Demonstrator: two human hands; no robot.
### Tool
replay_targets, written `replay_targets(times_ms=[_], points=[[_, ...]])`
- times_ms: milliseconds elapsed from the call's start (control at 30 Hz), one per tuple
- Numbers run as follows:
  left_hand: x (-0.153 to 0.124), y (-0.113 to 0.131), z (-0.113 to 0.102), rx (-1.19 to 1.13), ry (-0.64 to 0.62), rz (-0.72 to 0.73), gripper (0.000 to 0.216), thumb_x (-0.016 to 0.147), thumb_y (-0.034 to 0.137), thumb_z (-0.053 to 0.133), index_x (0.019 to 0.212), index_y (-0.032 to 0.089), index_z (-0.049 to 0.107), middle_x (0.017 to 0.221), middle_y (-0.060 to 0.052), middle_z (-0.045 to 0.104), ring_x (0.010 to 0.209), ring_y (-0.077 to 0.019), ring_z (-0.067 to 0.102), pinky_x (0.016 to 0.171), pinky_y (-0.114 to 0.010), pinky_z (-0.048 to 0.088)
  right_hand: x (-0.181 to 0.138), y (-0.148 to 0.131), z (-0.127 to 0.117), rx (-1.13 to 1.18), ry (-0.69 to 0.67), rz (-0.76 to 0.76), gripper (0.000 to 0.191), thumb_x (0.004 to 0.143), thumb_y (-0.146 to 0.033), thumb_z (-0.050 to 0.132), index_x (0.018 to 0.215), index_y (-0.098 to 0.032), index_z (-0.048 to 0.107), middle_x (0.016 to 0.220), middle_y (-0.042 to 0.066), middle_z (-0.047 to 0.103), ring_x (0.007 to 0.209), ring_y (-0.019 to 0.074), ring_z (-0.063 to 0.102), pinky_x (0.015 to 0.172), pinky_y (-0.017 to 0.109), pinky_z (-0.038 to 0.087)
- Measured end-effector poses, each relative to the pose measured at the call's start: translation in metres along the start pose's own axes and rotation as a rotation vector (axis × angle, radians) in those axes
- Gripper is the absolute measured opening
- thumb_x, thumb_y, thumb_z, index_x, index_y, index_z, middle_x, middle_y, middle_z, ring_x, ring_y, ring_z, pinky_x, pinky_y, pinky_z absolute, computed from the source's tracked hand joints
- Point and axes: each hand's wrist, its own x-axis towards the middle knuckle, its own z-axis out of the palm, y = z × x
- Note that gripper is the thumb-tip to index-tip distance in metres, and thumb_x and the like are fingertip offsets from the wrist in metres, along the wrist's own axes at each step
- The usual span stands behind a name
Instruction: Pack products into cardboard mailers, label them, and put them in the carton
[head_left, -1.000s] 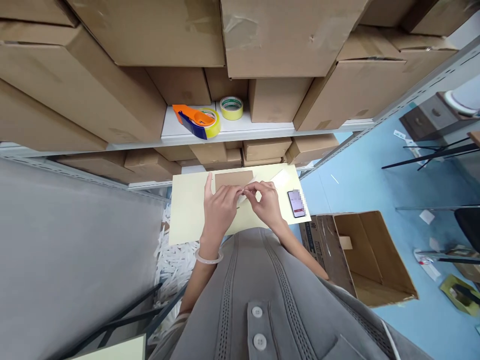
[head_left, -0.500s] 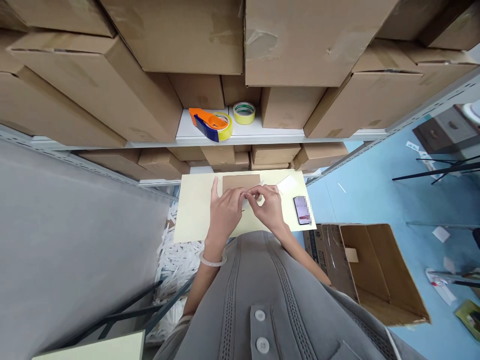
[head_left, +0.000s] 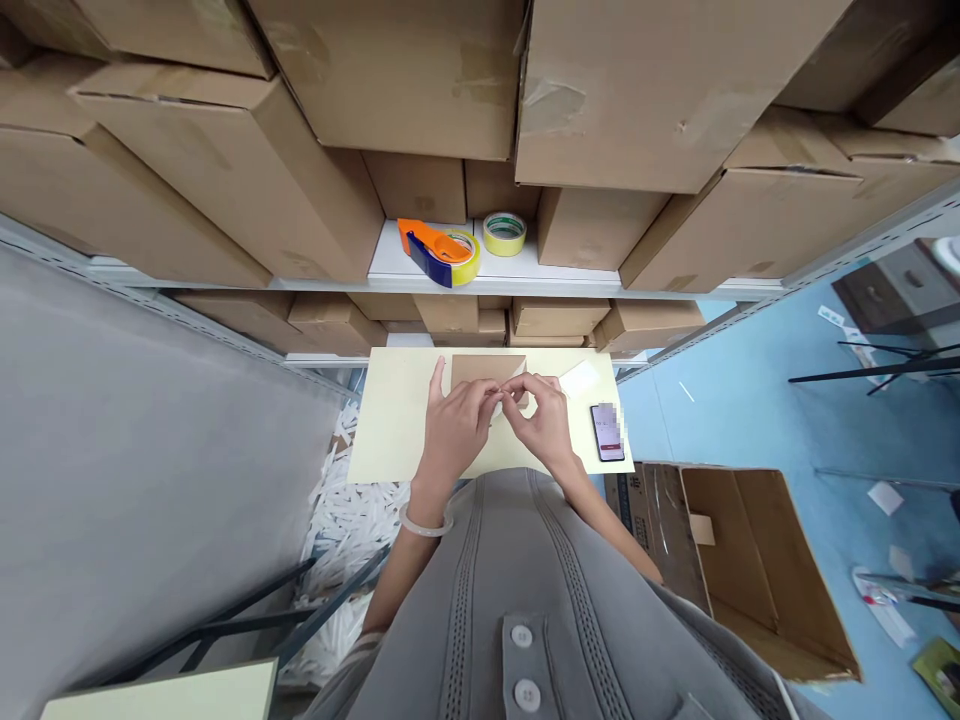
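My left hand (head_left: pixel 459 422) and my right hand (head_left: pixel 541 422) meet over the pale yellow board (head_left: pixel 390 420), thumb and forefinger of each pinched together. A small white paper-like piece (head_left: pixel 496 409) shows between the fingertips, mostly covered by them. One finger of the left hand sticks up, away from the pinch. Behind the hands a flat brown cardboard piece (head_left: pixel 476 367) lies on the board, its near part hidden. A white slip of paper (head_left: pixel 579 377) rests just beyond the right hand. Farther right on the board is a phone (head_left: pixel 607 432) with its screen lit.
A shelf (head_left: pixel 540 283) ahead carries cardboard boxes (head_left: pixel 405 80), an orange and blue tape dispenser (head_left: pixel 439 254) and a yellow tape roll (head_left: pixel 505 235). An open carton (head_left: pixel 765 560) stands on the floor at right. White paper scraps (head_left: pixel 360 525) fill the space at left, beside the wall.
My view has shifted slightly, so the shelf appears farther right. Both hands stay pinched together over the board, with only slight finger movement.
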Motion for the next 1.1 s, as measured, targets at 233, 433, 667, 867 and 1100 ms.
replay_targets(times_ms=[233,433,667,867,1100], points=[[-0.001,0.001,-0.001,-0.006,0.013,-0.011,0.020,0.097,0.026,0.035,0.096,0.024,0.055,0.081,0.004,0.068,0.070,-0.0126,0.064,0.118,-0.052,0.017,0.000,-0.004,0.000,0.014,-0.003,-0.021,0.009,0.084,-0.025,0.054,0.076,-0.025,0.058,0.069,-0.002,0.061,0.068,0.0167,0.056,0.084,0.035,0.036],[-0.002,-0.002,-0.004,-0.024,0.029,-0.068,0.018,0.097,0.025,0.036,0.097,0.024,0.054,0.088,0.003,0.069,0.075,-0.0129,0.065,0.118,-0.051,0.019,0.000,-0.005,0.001,0.053,-0.010,-0.031,0.008,0.082,-0.022,0.055,0.075,-0.024,0.058,0.070,-0.003,0.062,0.068,0.0159,0.057,0.084,0.034,0.036],[-0.012,-0.019,-0.012,-0.008,0.175,-0.269,0.014,0.094,0.026,0.040,0.092,0.023,0.053,0.084,0.003,0.067,0.070,-0.0120,0.062,0.116,-0.046,0.024,0.003,-0.003,0.005,0.062,-0.030,-0.039,0.007,0.081,-0.022,0.055,0.075,-0.023,0.058,0.072,-0.003,0.064,0.068,0.0154,0.058,0.083,0.033,0.036],[-0.034,-0.038,-0.028,-0.043,0.339,-0.428,0.013,0.093,0.027,0.044,0.088,0.023,0.055,0.084,0.002,0.066,0.071,-0.0123,0.061,0.114,-0.043,0.027,0.016,-0.007,0.012,0.074,-0.079,-0.106,0.008,0.079,-0.022,0.054,0.072,-0.022,0.058,0.071,-0.003,0.064,0.070,0.0156,0.059,0.084,0.033,0.036],[-0.077,-0.060,-0.055,-0.159,0.585,-0.746,0.018,0.092,0.034,0.046,0.094,0.020,0.057,0.089,-0.003,0.067,0.086,-0.0156,0.064,0.081,-0.029,0.048,0.042,-0.022,0.036,0.096,-0.208,-0.183,0.008,0.078,-0.023,0.054,0.071,-0.022,0.058,0.070,-0.003,0.064,0.070,0.0153,0.059,0.084,0.032,0.035]])
